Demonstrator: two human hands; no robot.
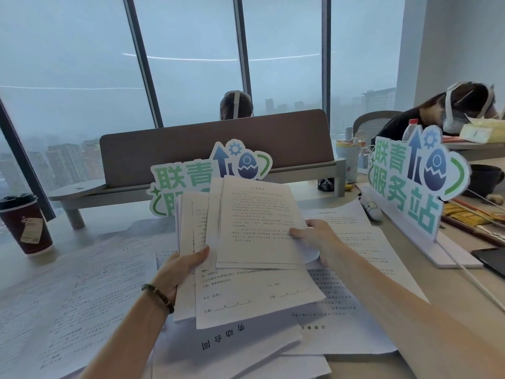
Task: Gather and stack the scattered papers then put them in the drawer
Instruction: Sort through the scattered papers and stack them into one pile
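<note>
Two hands hold a loose bundle of printed sheets [246, 242] above the desk [21, 269] in the single head view. We see the left hand [175, 272], a beaded bracelet [158, 296] at its wrist, gripping the bundle's lower left edge, thumb curled over the front. We see the right hand [317, 236] pinching the right edge of the front sheet, its fingers [297, 233] bent onto the paper and the thumb hidden behind. The bundle is fanned, its sheets out of line with one another, and is tilted up toward the camera.

Beneath it we note further scattered papers [82, 296] lying flat and overlapping across the desk, one with a large printed title [222, 337] nearest us. A dark red paper cup [26, 225] with a black lid stands at the far left. Two green-and-blue cut-out signs [210, 176] stand upright behind the papers, one at centre and one at right [418, 181]. A grey partition [216, 149] runs behind them, with windows [191, 50] beyond it. No drawer appears in this view.
</note>
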